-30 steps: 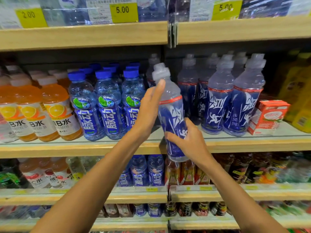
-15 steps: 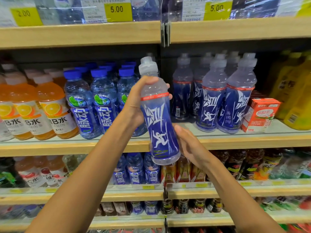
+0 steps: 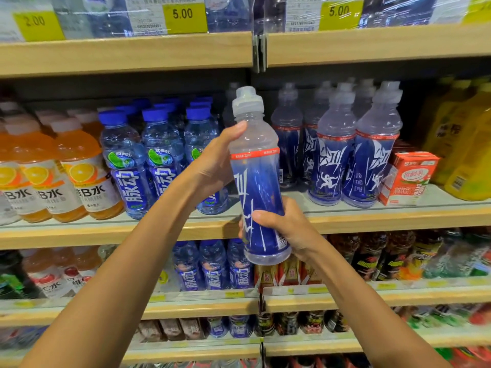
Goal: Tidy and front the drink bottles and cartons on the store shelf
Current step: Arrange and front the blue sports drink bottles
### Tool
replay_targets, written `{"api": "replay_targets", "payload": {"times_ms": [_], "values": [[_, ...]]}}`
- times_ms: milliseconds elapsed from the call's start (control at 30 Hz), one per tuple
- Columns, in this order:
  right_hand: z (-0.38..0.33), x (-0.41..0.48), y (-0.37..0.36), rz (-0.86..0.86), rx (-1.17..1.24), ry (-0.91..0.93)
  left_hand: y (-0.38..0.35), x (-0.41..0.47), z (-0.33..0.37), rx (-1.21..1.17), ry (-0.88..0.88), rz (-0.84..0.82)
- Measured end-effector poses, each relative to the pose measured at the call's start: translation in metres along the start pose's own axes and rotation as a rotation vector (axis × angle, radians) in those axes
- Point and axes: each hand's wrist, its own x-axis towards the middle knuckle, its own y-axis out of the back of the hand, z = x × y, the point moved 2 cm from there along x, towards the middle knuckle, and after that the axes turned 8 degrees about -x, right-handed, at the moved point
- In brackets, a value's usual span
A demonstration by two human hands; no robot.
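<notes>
The sports bottle [image 3: 257, 179], clear with a pale grey cap, a red band and a dark blue wrap, is held up in the air in front of the middle shelf [image 3: 398, 218]. It hangs over the gap between two groups of stock. It tilts a little, cap leaning left, and its wrap is turned so that only part of the white lettering shows along the left edge.

Both hands grip it. The left hand [image 3: 215, 162] holds the upper half from the left, thumb laid up against the clear shoulder just below the cap; its fingers go behind the bottle and are hidden. The right hand [image 3: 288, 227] clasps the lower half, thumb curled across the front of the blue wrap and fingers wrapped round the right side.

Just to the right, the matching bottles [image 3: 372, 155] stand upright on the middle shelf in rows running back, the two front ones showing their white running-figure print. Beside them a red and white carton [image 3: 409, 177] stands near the shelf edge, turned at an angle. Further right are yellow bottles [image 3: 467, 144].

To the left of the gap stand blue-capped bottles [image 3: 125, 166] with blue labels, partly covered by the left forearm. Beyond them are orange drinks [image 3: 82, 176] with white caps.

Above, the upper shelf [image 3: 127, 53] carries shrink-wrapped packs and yellow price tags [image 3: 185, 17] reading 5.00 and 2.00. Below, the lower shelf [image 3: 398, 298] holds more blue-labelled bottles and darker drinks, blurred toward the right.
</notes>
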Motion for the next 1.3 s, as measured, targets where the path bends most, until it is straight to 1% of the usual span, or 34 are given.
{"api": "replay_targets", "payload": {"times_ms": [67,167,267,367,500,567,600,667,700,800,867,933,1000,1100,1133,1200,1300], "values": [[0.000,0.000,0.006,0.132,-0.121,0.000,0.001,-0.004,0.000,0.153,-0.056,0.159],[-0.001,0.000,0.007,0.287,-0.244,0.049,-0.005,-0.012,0.001,0.297,-0.253,0.374],[0.000,0.001,0.005,0.419,-0.395,0.095,-0.018,-0.015,-0.004,0.358,-0.345,0.469],[-0.001,-0.001,0.000,0.476,-0.471,0.124,-0.034,-0.014,-0.010,0.339,-0.373,0.507],[0.000,-0.004,-0.011,0.542,-0.573,0.155,-0.044,-0.008,-0.013,0.226,-0.424,0.643],[0.001,-0.004,-0.014,0.549,-0.603,0.171,-0.045,-0.006,-0.011,0.189,-0.456,0.698],[0.001,-0.004,-0.014,0.530,-0.597,0.178,-0.046,-0.005,-0.010,0.159,-0.467,0.700],[-0.001,-0.006,-0.008,0.442,-0.568,0.171,-0.044,-0.004,-0.006,0.089,-0.462,0.663],[-0.002,-0.007,-0.003,0.376,-0.515,0.154,-0.042,-0.003,-0.004,0.041,-0.435,0.631],[-0.003,-0.010,0.014,0.161,-0.232,0.085,-0.036,0.000,0.003,-0.139,-0.276,0.483],[-0.003,-0.010,0.023,0.034,-0.081,0.017,-0.033,0.001,0.007,-0.257,-0.171,0.319],[-0.003,-0.012,0.028,-0.117,0.052,-0.054,-0.032,0.003,0.010,-0.350,-0.123,0.128],[-0.002,-0.014,0.027,-0.250,0.119,-0.074,-0.031,0.005,0.012,-0.411,-0.099,-0.047],[0.000,-0.010,0.016,-0.312,0.172,-0.125,-0.031,0.010,0.009,-0.494,-0.067,-0.249],[0.000,-0.008,0.010,-0.338,0.174,-0.097,-0.031,0.012,0.007,-0.519,-0.053,-0.292],[0.000,-0.005,0.001,-0.338,0.139,-0.018,-0.031,0.014,0.002,-0.561,-0.024,-0.343],[0.003,-0.006,0.000,-0.267,0.117,0.000,-0.027,0.015,-0.005,-0.580,0.000,-0.355]]}}
